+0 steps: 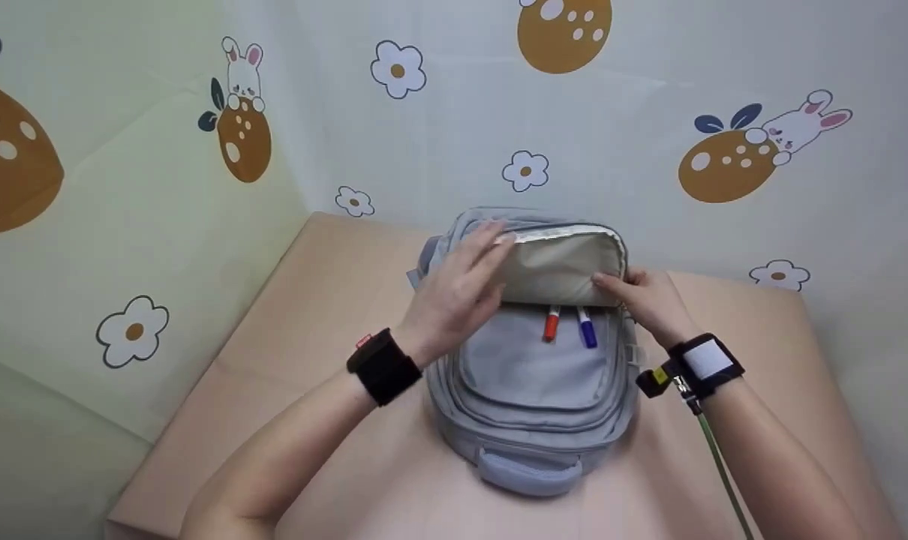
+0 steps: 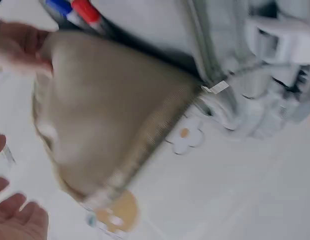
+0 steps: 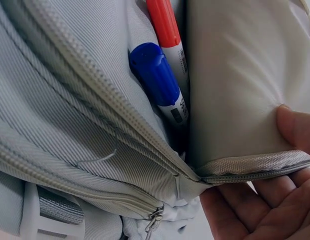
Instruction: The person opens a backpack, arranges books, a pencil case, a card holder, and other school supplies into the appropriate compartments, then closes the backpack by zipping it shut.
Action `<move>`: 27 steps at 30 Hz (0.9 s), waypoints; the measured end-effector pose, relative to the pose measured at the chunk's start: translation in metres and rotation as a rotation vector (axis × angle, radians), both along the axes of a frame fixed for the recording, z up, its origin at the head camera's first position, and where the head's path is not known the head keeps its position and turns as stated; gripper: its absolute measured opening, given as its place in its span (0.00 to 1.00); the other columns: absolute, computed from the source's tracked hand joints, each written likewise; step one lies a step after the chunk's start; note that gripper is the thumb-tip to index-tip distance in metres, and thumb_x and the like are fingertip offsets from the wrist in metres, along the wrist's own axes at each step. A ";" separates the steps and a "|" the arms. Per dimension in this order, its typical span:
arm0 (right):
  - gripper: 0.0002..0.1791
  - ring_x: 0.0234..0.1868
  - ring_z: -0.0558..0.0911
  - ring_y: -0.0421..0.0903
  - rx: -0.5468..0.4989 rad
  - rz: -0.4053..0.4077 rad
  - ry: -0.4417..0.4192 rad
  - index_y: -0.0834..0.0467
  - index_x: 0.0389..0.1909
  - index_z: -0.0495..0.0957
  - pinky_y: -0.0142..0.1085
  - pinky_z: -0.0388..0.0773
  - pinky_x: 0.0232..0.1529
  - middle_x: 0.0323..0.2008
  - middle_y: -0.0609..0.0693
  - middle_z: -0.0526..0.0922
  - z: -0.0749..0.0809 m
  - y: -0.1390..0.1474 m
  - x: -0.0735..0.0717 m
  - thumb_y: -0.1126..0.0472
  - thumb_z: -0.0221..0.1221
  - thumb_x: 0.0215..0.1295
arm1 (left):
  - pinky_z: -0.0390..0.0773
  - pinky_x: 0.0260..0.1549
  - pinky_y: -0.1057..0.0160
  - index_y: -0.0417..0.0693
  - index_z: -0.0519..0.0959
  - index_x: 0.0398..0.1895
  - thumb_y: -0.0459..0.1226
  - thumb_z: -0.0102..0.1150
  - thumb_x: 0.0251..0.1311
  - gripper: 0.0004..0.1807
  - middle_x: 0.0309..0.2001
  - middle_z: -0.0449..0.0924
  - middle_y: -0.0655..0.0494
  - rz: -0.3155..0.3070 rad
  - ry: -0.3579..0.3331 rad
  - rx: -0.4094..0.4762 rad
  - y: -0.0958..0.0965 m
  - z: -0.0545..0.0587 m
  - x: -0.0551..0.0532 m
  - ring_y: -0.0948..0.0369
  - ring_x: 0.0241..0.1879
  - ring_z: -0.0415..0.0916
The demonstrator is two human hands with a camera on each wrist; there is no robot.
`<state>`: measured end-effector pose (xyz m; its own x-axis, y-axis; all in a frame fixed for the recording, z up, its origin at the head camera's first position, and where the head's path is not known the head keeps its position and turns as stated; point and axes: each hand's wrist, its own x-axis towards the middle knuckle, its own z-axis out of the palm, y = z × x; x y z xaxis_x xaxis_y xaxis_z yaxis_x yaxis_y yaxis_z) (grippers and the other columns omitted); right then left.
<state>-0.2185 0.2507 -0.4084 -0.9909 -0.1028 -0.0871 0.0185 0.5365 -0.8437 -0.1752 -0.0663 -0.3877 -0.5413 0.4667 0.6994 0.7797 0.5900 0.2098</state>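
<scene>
A grey-blue backpack (image 1: 533, 367) lies on its back, its carry handle toward the person. The front pocket's flap (image 1: 555, 270) is folded up, showing a beige lining. A red-capped marker (image 1: 551, 327) and a blue-capped marker (image 1: 588, 333) stick out of the pocket, caps toward the person. At the flap's right edge, my right hand (image 1: 653, 300) pinches the fabric, thumb on the lining and fingers behind, as the right wrist view shows. My left hand (image 1: 454, 300) hovers by the flap's left side with extended fingers; in the left wrist view its fingertips (image 2: 25, 217) stand apart from the flap.
The backpack lies on a table (image 1: 274, 375) with a pinkish-beige cover. A white curtain (image 1: 454, 135) printed with rabbits and flowers rises behind and to the left. A green cable (image 1: 717, 457) runs from the right wrist's camera. A zipper pull (image 3: 154, 220) hangs at the backpack's side.
</scene>
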 end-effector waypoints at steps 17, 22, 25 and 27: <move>0.26 0.36 0.74 0.43 -0.026 0.074 0.070 0.63 0.38 0.78 0.34 0.73 0.36 0.33 0.49 0.79 -0.001 0.007 0.011 0.40 0.63 0.69 | 0.78 0.35 0.63 0.45 0.83 0.43 0.34 0.63 0.69 0.04 0.38 0.83 0.57 0.075 -0.703 0.222 -0.035 -0.030 -0.022 0.63 0.34 0.77; 0.23 0.46 0.82 0.43 0.012 0.100 0.132 0.60 0.52 0.83 0.32 0.79 0.43 0.47 0.52 0.86 0.002 0.013 0.021 0.43 0.62 0.71 | 0.75 0.32 0.65 0.44 0.83 0.41 0.33 0.63 0.69 0.02 0.34 0.81 0.58 0.081 -0.631 0.159 -0.038 -0.032 -0.020 0.63 0.31 0.74; 0.21 0.52 0.84 0.47 0.047 0.141 0.186 0.58 0.55 0.83 0.35 0.81 0.48 0.50 0.52 0.87 0.004 0.019 0.028 0.48 0.64 0.71 | 0.74 0.32 0.63 0.45 0.82 0.39 0.33 0.63 0.69 0.01 0.34 0.81 0.58 0.074 -0.567 0.120 -0.040 -0.034 -0.019 0.63 0.31 0.73; 0.19 0.55 0.83 0.50 0.086 0.185 0.226 0.57 0.55 0.83 0.39 0.80 0.52 0.51 0.50 0.86 0.006 0.024 0.033 0.51 0.65 0.70 | 0.77 0.35 0.63 0.45 0.82 0.39 0.32 0.62 0.68 0.01 0.36 0.82 0.58 0.061 -0.530 0.105 -0.041 -0.035 -0.017 0.63 0.34 0.75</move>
